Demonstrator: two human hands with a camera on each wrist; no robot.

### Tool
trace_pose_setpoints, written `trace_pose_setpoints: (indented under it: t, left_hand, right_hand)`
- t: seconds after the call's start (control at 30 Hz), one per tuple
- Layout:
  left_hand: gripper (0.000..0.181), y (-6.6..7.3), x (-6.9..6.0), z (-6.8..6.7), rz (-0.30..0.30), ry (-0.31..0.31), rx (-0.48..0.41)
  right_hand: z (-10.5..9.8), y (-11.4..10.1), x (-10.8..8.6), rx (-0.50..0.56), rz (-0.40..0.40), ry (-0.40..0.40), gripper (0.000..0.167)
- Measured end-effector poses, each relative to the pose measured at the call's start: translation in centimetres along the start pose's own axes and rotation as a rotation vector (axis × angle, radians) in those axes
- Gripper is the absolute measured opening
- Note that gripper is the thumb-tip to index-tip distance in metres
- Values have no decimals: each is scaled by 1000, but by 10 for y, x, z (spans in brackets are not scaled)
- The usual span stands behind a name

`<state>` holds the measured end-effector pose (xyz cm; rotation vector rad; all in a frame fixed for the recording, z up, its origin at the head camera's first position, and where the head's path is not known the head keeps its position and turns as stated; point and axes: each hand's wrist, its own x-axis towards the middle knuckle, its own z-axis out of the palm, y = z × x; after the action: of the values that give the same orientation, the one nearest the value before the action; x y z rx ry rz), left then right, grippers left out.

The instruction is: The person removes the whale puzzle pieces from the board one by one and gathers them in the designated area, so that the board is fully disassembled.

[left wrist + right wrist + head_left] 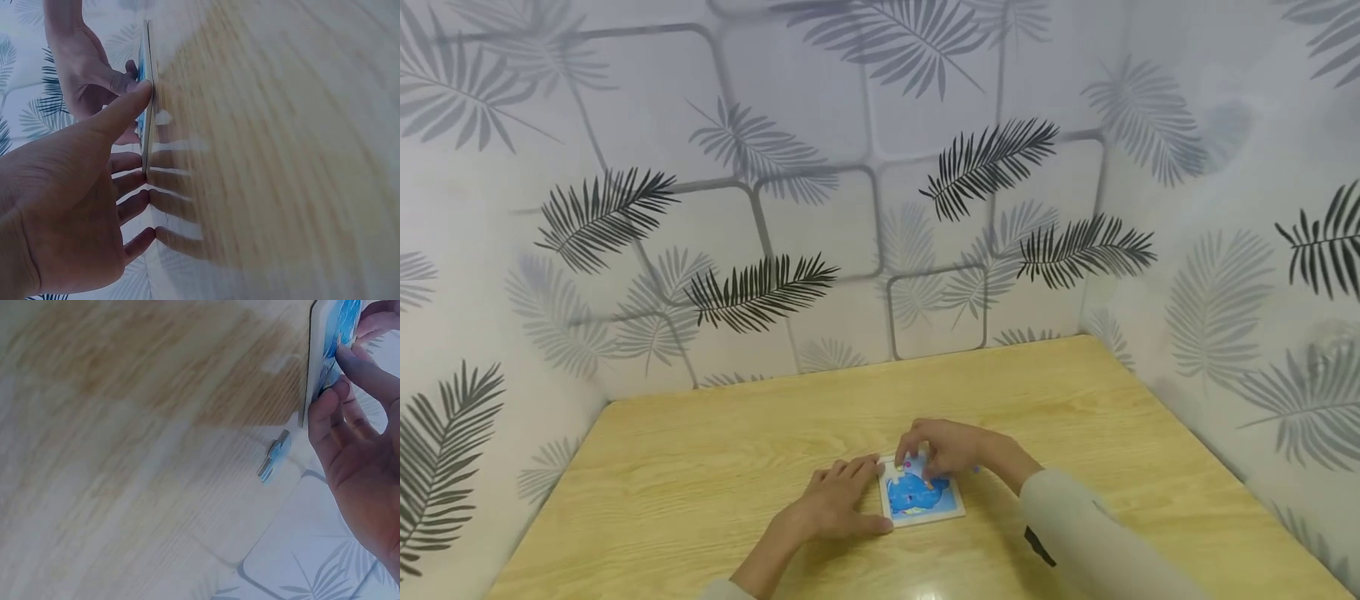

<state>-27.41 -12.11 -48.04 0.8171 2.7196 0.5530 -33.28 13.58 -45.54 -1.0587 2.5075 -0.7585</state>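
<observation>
A small square jigsaw puzzle (917, 500) with a blue cartoon picture and a white border lies flat on the table. My left hand (835, 504) rests at its left side, thumb at the near corner and forefinger at the far one. The other left fingertips touch the tabletop in the left wrist view. From above, my right hand (951, 446) reaches over the puzzle's far part. Its thumb and bent fingers pinch a light blue puzzle piece (914, 463) with a pink spot, partly hidden by the fingers.
A loose blue puzzle piece (275, 455) lies on the wooden table (715, 467), to the right of the puzzle. Leaf-patterned walls (850, 225) border the table at the back and both sides.
</observation>
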Motion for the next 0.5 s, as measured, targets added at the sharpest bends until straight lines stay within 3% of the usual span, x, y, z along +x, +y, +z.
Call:
trace_pose_setpoints:
  t: [0.17, 0.5]
  left_hand:
    - [87, 13, -9, -9, 1, -22, 35]
    - [93, -2, 3, 0, 15, 2, 45]
  right_hand:
    - [0, -3, 0, 16, -10, 9, 39]
    - [-1, -1, -1, -95, -44, 64, 36]
